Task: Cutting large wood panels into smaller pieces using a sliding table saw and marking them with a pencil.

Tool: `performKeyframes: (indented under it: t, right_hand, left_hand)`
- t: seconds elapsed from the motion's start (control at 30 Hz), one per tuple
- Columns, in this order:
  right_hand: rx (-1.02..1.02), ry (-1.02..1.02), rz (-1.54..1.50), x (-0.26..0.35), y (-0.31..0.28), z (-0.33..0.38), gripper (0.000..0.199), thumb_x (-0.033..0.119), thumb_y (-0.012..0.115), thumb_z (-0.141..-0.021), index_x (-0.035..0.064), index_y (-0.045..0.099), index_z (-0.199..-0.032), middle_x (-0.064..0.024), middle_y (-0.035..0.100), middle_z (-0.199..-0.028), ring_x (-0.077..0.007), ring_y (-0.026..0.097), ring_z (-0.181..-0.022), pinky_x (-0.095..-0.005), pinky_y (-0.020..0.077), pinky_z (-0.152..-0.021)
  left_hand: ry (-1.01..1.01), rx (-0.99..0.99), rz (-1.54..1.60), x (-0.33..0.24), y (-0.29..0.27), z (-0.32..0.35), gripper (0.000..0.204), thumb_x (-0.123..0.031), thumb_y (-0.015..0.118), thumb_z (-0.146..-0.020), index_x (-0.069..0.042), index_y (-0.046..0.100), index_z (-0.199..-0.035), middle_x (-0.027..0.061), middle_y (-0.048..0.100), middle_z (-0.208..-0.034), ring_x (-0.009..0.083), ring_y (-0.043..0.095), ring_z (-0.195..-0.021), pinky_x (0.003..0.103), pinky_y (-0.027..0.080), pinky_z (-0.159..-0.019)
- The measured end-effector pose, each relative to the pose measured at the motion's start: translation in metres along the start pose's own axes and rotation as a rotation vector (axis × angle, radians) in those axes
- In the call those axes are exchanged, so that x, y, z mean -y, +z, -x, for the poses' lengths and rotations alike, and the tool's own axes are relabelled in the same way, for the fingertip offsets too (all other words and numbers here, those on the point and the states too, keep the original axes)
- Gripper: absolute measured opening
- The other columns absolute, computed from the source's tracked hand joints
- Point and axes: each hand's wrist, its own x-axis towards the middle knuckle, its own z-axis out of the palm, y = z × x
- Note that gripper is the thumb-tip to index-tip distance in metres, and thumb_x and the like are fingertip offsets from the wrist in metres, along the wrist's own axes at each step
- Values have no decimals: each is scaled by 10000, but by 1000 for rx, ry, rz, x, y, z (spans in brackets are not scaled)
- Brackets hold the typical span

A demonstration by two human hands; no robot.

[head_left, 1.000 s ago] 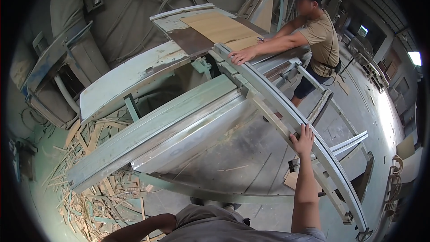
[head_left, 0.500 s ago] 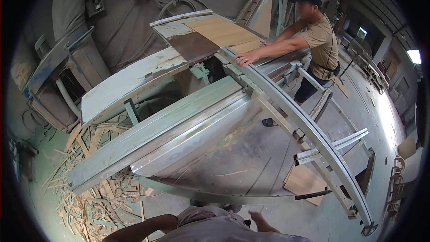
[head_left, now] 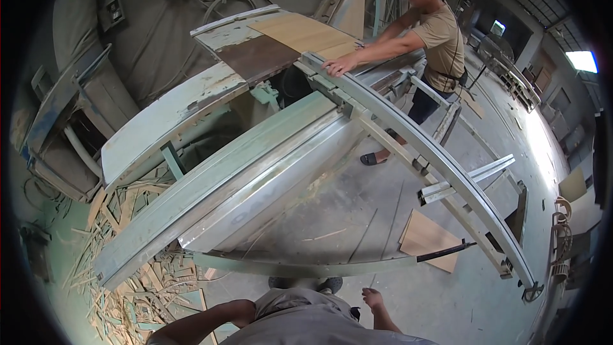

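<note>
My right hand (head_left: 372,296) hung low by my body, fingers loosely open and holding nothing, well short of the long grey fence rail (head_left: 434,153) of the sliding panel saw (head_left: 255,172). My left hand was out of sight below my bent left forearm (head_left: 204,319), so I cannot tell its state. Across the saw, a co-worker's hand (head_left: 341,66) lay flat on the rail's far end, beside a tan board (head_left: 306,32).

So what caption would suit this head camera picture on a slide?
Person's right hand lowered near the body, clear of the long saw table, while a co-worker's hand rests on the sliding rail above scattered wood offcuts.
</note>
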Motion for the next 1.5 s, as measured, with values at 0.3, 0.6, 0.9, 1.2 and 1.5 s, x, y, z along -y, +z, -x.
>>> performKeyframes:
  t: [0.3, 0.6, 0.9, 1.2, 1.5]
  right_hand:
    - [75, 8, 133, -22, 32, 34, 375, 292, 591, -839, 26, 600, -1104, -82, 647, -937, -149, 561, -718, -292, 451, -623]
    - [40, 128, 70, -66, 29, 30, 328, 288, 602, -843, 41, 603, -1059, -65, 641, -858, -142, 532, -591, -293, 417, -520]
    - [66, -8, 34, -40, 54, 27, 323, 271, 593, -830, 55, 608, -1069, -39, 627, -841, -119, 507, -570, -282, 402, -510]
    - [23, 13, 93, -56, 60, 30, 361, 310, 625, -803, 46, 622, -1048, -50, 630, -861, -141, 507, -626, -309, 423, -538]
    - [-8, -9, 120, -51, 58, 39, 343, 303, 631, -802, 46, 645, -1029, -47, 625, -848, -138, 505, -637, -296, 419, -534]
  left_hand:
    - [73, -45, -3, 3, 27, 21, 225, -272, 573, -664, -62, 654, -671, 165, 638, -748, 348, 616, -759, 410, 498, -711]
    - [98, -50, -107, -6, 20, 40, 224, -274, 568, -646, -64, 647, -641, 154, 638, -723, 341, 612, -732, 402, 495, -711]
    - [57, -66, -51, 3, 36, 45, 237, -254, 544, -672, -44, 654, -657, 169, 639, -742, 335, 618, -762, 398, 492, -727]
    - [-258, 192, 184, -2, 24, 49, 379, -294, 498, -792, -8, 622, -1008, 218, 613, -1033, 338, 583, -992, 402, 438, -873]
    - [-226, 38, 261, 20, 61, 50, 302, -296, 546, -727, -33, 640, -841, 187, 628, -901, 319, 608, -875, 398, 461, -796]
